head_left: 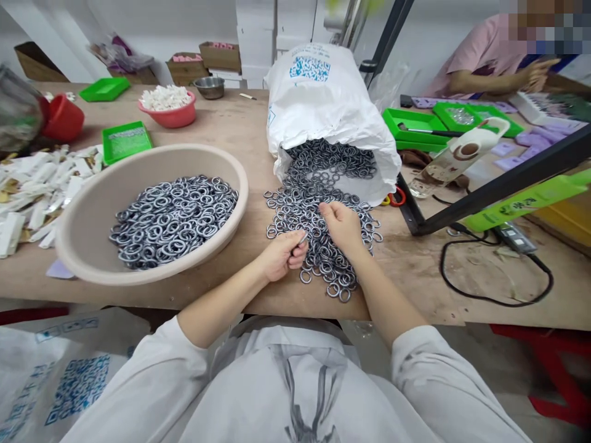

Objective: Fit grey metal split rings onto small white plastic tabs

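Your left hand (285, 255) is pinched on one grey ring (303, 237), near the table's (415, 283) front edge. Your right hand (342, 226) is curled over the loose rings (330, 264); can't tell if it grips one. Hands close, not touching. Loose rings spread from the white bag's (318, 114) mouth toward that front edge. Beige basin (85, 231), part-filled with basin rings (178, 221), sits to your left, near rim just inside the same edge.
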Demonstrator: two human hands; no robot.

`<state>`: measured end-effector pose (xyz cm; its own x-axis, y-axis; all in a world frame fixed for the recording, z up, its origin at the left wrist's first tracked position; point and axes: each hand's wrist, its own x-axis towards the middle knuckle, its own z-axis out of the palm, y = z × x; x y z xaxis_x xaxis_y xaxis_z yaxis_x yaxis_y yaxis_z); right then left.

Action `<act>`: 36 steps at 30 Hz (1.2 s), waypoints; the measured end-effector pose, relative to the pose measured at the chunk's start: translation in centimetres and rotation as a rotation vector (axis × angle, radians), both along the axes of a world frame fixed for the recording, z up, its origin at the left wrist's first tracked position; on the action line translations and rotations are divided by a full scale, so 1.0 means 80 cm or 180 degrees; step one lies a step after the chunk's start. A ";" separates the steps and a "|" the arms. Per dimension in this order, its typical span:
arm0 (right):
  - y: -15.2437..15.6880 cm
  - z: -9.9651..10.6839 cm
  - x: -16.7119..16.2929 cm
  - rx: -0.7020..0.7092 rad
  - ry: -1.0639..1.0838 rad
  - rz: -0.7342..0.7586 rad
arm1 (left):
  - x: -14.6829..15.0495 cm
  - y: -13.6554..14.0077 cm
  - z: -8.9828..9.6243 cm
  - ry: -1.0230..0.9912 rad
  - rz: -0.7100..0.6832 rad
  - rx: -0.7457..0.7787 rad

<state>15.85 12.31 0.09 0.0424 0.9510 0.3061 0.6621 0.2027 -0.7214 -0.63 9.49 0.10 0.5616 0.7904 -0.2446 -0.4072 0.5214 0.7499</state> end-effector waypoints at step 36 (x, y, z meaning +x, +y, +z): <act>-0.003 -0.010 -0.026 -0.0624 0.1668 0.1177 | -0.001 0.006 0.002 0.0852 0.0911 0.0429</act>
